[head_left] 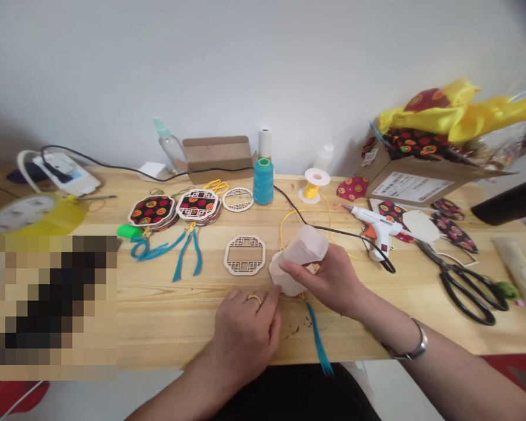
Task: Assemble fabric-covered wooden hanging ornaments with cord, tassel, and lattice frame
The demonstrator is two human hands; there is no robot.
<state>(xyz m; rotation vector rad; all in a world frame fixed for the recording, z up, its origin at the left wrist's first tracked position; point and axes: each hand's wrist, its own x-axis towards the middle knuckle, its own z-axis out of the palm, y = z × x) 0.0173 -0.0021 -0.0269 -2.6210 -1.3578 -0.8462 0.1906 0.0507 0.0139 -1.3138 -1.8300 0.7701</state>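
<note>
My right hand [333,280] is closed round a translucent white plastic bottle [305,244], tilted with its narrow end down over a pale scalloped panel [281,270]. The bottle's tip is hidden. My left hand [248,324] has its fingers curled and its index finger at the panel's near-left edge, seeming to hold it down. From under the panel a blue tassel [318,339] hangs towards the table's front edge. A yellow cord [284,225] runs out behind it. Beside the panel lies an openwork wooden lattice frame [245,255].
Stacked patterned pendants [197,206], a blue thread cone [263,182] and a yellow cord spool [314,186] stand behind. At right are a glue gun [379,228], black scissors [462,283] and a cardboard box [412,180] of fabric. A black cable [289,203] crosses the table.
</note>
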